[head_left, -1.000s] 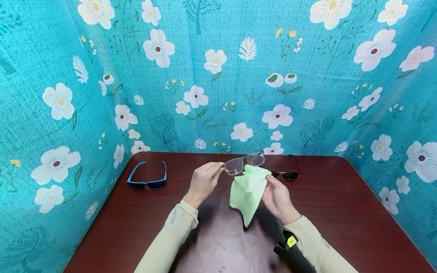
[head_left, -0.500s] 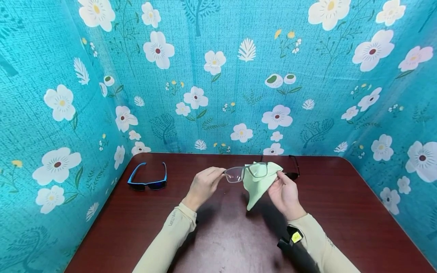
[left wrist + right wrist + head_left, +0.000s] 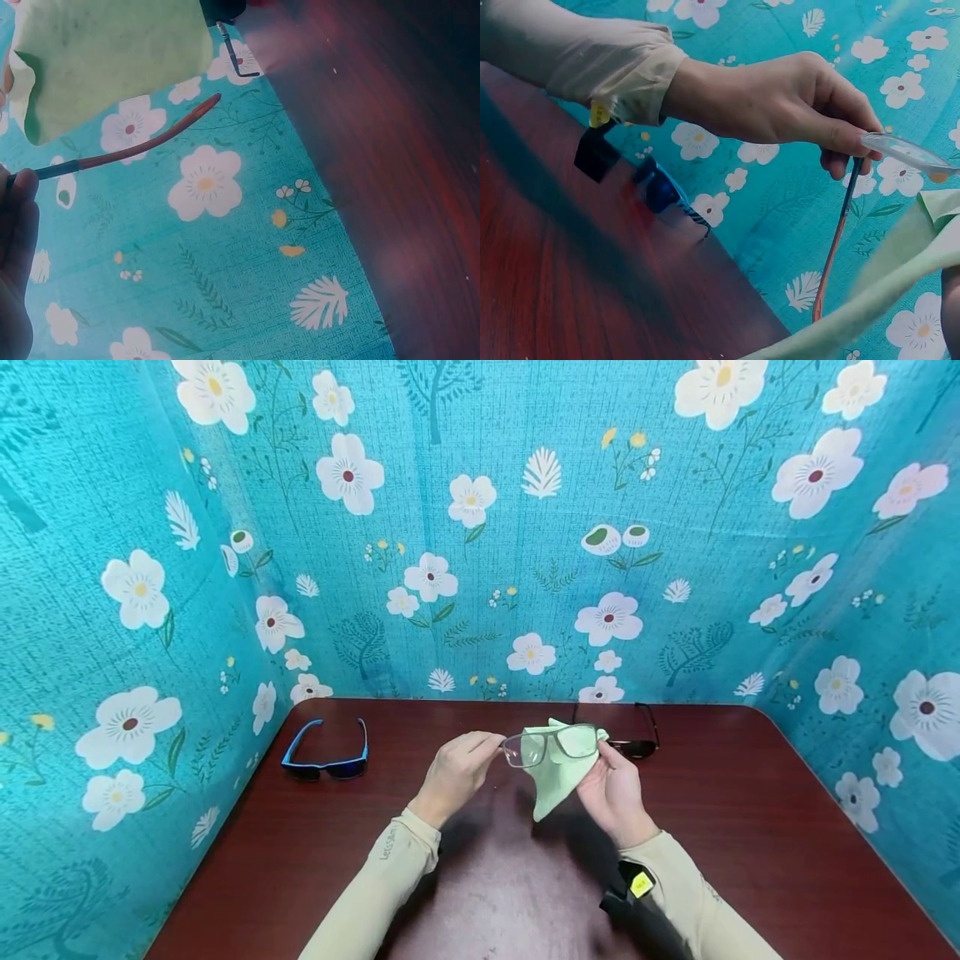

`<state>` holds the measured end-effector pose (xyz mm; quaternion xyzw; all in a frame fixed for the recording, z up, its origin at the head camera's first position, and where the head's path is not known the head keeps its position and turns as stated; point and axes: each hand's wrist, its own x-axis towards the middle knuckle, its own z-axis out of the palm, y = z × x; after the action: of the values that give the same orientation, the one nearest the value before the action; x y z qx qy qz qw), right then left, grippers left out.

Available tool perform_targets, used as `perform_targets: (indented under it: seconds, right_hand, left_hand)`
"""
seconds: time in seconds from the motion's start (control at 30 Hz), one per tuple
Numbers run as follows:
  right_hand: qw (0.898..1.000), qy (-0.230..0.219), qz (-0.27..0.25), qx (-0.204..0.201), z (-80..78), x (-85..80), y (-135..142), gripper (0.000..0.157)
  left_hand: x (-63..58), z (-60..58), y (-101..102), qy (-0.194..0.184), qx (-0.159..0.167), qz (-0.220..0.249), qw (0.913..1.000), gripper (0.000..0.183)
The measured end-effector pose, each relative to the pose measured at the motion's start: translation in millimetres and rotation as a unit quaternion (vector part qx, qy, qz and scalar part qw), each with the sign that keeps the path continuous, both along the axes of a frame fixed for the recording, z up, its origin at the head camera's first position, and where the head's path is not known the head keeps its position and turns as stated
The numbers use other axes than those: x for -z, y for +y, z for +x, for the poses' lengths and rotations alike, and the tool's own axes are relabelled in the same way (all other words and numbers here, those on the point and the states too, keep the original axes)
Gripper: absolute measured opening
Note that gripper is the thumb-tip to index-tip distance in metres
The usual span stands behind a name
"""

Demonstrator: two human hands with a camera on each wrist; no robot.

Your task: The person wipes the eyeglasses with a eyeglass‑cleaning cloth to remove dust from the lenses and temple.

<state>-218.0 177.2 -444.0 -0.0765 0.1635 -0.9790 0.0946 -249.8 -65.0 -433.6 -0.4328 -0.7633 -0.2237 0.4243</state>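
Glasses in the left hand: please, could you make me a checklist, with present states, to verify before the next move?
1. Left hand pinches the glasses at one end: ok.
2. Right hand holds the cloth: ok.
3. Lens nearer the left hand fully backed by cloth in the head view: not ok, only partly.
4. Cloth pressed against a lens: cannot tell, contact is unclear.
5. Blue sunglasses on the table, away from both hands: ok.
6. Dark sunglasses clear of the right hand: cannot tell, one end is hidden.
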Motion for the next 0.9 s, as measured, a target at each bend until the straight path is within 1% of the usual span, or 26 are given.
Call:
perform_targets:
  seconds: [0.03,0.1,0.23,0.33,0.47,0.6,0.7,0.83,0.9]
  right_hand:
    - [1.0,0.003,-0.005,-0.005,0.6,0.9,-1,0.034]
    - [1.0,0.006,0.004,-0.006,1.5,1.9,-1,0.034]
    - [1.0,-0.013,0.01,-0.009,2.0,3.4,1,0.032]
    - [0.999,-0.034,-0.018,-0.031,0.6,4.1,4,0.037]
    - [0.995,-0.043,-0.067,-0.06,-2.9,5.9,10,0.051]
    - [0.993,-0.05,-0.089,-0.064,-5.3,7.0,13,0.056]
    - [0.992,-0.058,-0.095,-0.057,-4.4,5.8,13,0.053]
    - [0.992,-0.064,-0.098,-0.055,-1.5,3.4,9,0.035]
    - [0.993,-0.061,-0.089,-0.056,-0.7,3.4,7,0.029]
  left_hand:
    - [0.4,0.0,0,0.001,-0.001,-0.002,1.0,0.013]
    - [0.5,0.0,0,0.002,-0.003,-0.004,1.0,0.013]
    - [-0.3,-0.4,-2,0.004,-0.005,-0.008,0.9999,0.013]
    - [-1.3,-0.9,-3,0.01,-0.012,-0.011,0.9998,0.018]
    - [-0.6,-1.4,-4,0.019,-0.024,-0.015,0.9994,0.02]
    - [1.8,-1.9,-4,0.026,-0.031,-0.015,0.9991,0.015]
    - [2.2,-1.5,-3,0.034,-0.035,-0.014,0.9987,0.013]
    - [2.9,-1.2,0,0.053,-0.039,-0.02,0.9976,0.014]
    - [3.8,-1.8,1,0.065,-0.039,-0.021,0.9969,0.015]
